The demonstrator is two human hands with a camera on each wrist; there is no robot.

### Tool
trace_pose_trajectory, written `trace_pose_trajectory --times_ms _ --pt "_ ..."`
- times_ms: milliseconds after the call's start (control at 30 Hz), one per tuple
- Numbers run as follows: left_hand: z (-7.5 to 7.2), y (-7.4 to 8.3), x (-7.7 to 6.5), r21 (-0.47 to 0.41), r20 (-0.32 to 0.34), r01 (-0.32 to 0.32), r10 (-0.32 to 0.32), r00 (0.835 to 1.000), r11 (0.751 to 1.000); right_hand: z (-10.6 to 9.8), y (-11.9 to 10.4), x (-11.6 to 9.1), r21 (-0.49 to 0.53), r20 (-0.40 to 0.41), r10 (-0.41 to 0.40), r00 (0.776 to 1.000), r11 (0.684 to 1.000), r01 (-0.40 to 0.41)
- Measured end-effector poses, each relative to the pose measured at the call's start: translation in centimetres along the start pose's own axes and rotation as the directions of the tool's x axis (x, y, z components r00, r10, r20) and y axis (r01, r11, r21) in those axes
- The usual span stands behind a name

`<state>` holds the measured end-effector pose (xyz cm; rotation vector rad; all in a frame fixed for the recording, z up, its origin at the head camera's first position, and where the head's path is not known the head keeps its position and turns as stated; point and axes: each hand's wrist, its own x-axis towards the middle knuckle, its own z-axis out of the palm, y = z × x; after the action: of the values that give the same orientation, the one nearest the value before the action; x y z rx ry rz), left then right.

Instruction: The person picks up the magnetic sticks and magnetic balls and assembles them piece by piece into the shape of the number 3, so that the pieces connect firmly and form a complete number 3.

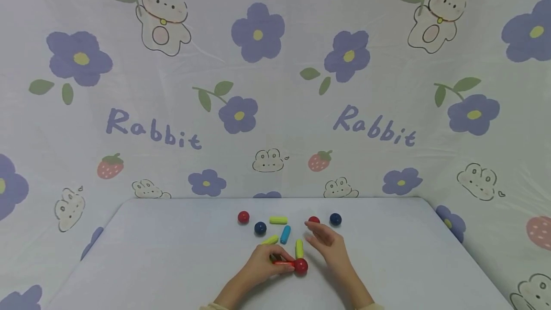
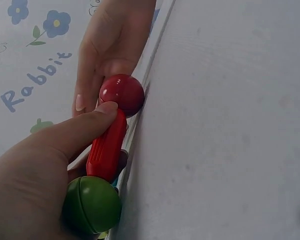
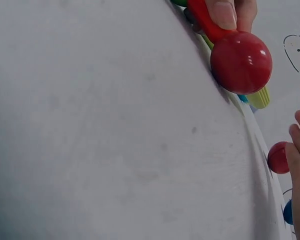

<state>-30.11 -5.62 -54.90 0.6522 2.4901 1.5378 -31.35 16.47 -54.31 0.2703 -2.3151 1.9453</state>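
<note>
My left hand (image 1: 260, 264) pinches a red rod (image 2: 108, 150) near the front of the white table. A red ball (image 1: 301, 266) sits at the rod's right end. At the other end is a green ball (image 2: 92, 205), mostly covered by the hand in the head view. Just behind the red ball lies a yellow rod (image 1: 299, 248), pointing away from me. To the right, my right hand (image 1: 335, 251) hangs over the table with relaxed fingers and holds nothing. Its fingertips overlap a second red ball (image 1: 314, 219) farther back.
Beyond the hands lie a blue rod (image 1: 285, 234), a yellow rod (image 1: 278, 220) and another yellow rod (image 1: 270, 239) by my left hand. Dark blue balls (image 1: 260, 228) and a red ball (image 1: 243, 217) are also there. A rabbit-print cloth (image 1: 284, 85) hangs behind the table.
</note>
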Motion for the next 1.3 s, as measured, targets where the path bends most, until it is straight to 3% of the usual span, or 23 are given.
trace_pose_trajectory --times_ms 233,667,1033,1300 --pt "0.0 0.0 0.0 0.007 0.004 0.024 -0.024 1.0 1.0 -0.2 -0.4 0.4 -0.063 -0.052 -0.083 0.995 0.995 0.079" --pt "-0.1 0.2 0.0 0.002 -0.002 0.014 -0.014 1.0 1.0 0.4 0.8 2.1 -0.26 -0.09 -0.017 0.996 0.966 -0.007" --pt "-0.1 0.1 0.0 -0.002 0.003 0.016 -0.016 1.0 1.0 0.8 1.4 2.8 -0.267 -0.106 0.011 0.994 0.963 -0.039" --pt "-0.1 0.2 0.0 -0.007 0.006 0.015 -0.014 1.0 1.0 0.9 1.2 2.6 -0.167 -0.136 0.049 0.99 0.983 -0.071"
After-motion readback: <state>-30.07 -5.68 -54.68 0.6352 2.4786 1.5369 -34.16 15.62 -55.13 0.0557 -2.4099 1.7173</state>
